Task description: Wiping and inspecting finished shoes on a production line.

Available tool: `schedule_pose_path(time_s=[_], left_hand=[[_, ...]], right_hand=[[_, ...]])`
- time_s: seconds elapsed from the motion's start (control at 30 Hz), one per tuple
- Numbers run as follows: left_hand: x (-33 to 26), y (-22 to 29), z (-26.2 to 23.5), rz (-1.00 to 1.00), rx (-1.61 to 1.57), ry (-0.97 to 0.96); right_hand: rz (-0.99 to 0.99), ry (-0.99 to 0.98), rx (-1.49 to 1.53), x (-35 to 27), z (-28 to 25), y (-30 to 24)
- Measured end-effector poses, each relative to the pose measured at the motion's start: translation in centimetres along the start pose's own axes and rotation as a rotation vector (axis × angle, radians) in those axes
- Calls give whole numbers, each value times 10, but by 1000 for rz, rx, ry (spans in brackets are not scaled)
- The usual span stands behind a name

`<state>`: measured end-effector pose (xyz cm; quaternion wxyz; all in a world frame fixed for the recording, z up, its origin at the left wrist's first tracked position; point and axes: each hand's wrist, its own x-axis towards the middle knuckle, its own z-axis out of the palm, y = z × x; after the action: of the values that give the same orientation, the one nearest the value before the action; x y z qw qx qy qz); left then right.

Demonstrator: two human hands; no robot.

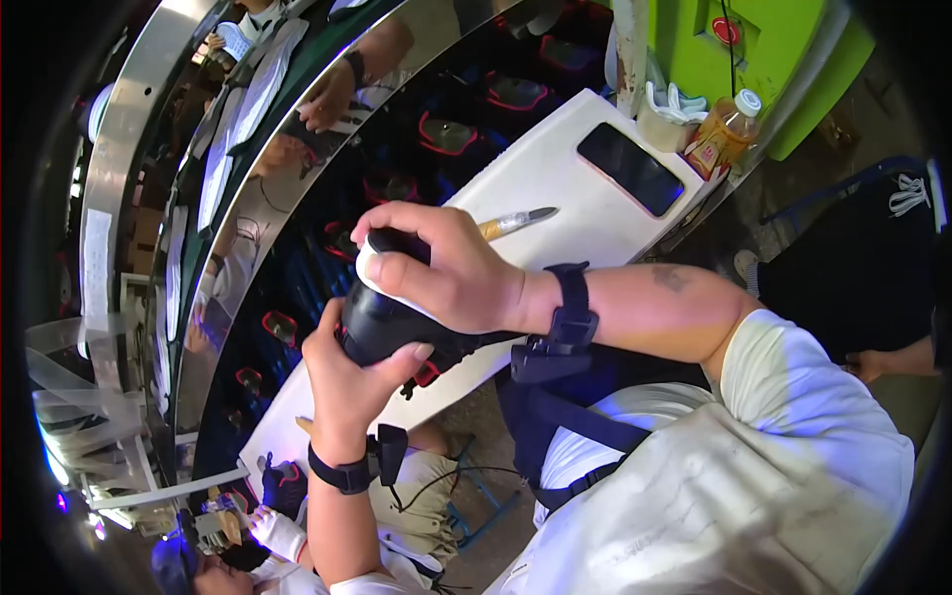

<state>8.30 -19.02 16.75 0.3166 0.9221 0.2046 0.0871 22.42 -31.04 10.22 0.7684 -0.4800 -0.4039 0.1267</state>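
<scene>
A black piece [385,325], seemingly a shoe, is between my two hands above the white bench. It has a white, rounded part [368,266] at its upper end, like a sole edge. From above, my right hand [446,266] closes over that end, thumb pressed on the white part. Lower down, my left hand [352,375] wraps round the black body with its thumb across the near side. My fingers hide much of the piece. Just beyond my right hand, a knife [518,222] with a yellowish handle lies on the bench.
The narrow white bench [555,253] bears a dark phone [632,169]. A white cup [670,117] and an amber drink bottle [722,134] stand at its far end. Along its left runs a curved line with several dark, red-edged pieces [448,133]. Another person's gloved hand [280,533] is at lower left.
</scene>
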Motion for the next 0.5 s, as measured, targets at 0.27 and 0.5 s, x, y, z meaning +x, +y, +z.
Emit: schedule_pose_path(time_s=[0.27,0.5], left_hand=[[30,41,14,186,250,31],[57,58,28,311,180,-10]], right_hand=[[18,-75,-97,4,-35,-3],[24,-23,-133,-1,-67,-11]])
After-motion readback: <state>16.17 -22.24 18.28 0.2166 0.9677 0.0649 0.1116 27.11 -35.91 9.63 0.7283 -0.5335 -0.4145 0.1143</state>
